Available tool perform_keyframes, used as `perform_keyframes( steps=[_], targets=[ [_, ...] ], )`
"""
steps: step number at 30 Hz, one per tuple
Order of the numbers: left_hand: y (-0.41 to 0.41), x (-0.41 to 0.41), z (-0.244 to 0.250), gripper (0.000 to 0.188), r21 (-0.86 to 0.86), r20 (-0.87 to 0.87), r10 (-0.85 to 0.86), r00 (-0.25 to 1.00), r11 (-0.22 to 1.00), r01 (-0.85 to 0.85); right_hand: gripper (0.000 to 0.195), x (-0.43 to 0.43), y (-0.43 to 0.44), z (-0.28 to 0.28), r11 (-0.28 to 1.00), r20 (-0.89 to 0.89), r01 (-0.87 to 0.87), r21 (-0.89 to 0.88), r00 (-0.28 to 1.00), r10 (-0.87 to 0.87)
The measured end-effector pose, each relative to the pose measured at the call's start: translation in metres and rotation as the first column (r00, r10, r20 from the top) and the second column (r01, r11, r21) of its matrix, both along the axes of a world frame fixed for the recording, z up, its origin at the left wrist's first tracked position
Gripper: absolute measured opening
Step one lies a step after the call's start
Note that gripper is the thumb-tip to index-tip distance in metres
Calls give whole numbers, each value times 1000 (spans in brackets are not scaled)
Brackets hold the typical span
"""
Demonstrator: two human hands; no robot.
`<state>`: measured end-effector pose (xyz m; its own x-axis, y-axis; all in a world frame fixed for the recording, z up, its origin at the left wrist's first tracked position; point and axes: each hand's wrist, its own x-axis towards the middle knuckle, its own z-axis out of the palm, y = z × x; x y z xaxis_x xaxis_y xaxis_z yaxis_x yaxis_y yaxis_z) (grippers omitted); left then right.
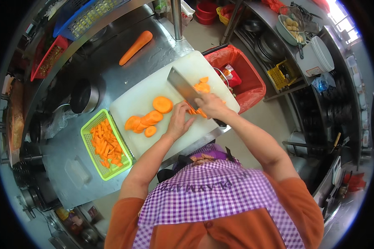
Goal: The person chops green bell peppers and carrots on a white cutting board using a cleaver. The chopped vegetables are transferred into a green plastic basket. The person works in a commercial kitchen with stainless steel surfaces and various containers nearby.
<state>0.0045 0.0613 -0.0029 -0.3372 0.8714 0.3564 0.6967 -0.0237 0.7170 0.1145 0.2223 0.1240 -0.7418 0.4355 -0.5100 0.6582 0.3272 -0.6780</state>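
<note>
My right hand (pixel 210 104) grips a cleaver (pixel 184 87) whose wide blade stands over a white cutting board (pixel 143 96). Against the blade's left side rest the fingertips of my left hand (pixel 179 120), on or beside a carrot piece that they mostly hide. Cut carrot pieces (pixel 203 86) lie right of the blade, and more show under my right hand. Thick carrot slices (pixel 151 118) are grouped at the board's left. A green plastic basket (pixel 88 148) beside the board holds carrot sticks (pixel 106 141). One whole carrot (pixel 136 48) lies on the steel table behind the board.
A red lined bin (pixel 252 84) stands just past the board's right end. On the steel table (pixel 112 71) are a black pan (pixel 84 96) and a clear plastic container (pixel 78 171). A metal post (pixel 176 20) rises at the table's back corner. Shelves with pans line the right.
</note>
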Motion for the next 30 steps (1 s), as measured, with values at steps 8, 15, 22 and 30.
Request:
perform_keyframes(
  steps=[8,15,22,30],
  targets=[
    [42,-7,14,141,-208,-231,8,973,976,-58,22,121,15,-31,810,49,74,581,991,-126],
    [93,-21,22,131,-317,-348,-215,913,943,101,19,127,-3,-60,914,-227,403,52,896,-382],
    [106,-33,23,103,-316,-334,-371,867,910,267,24,130,-10,-77,632,-166,493,-598,695,-700],
    [74,-9,24,73,-55,-234,-115,965,993,105,24,115,-41,-93,724,-173,408,-556,795,-581]
  ],
)
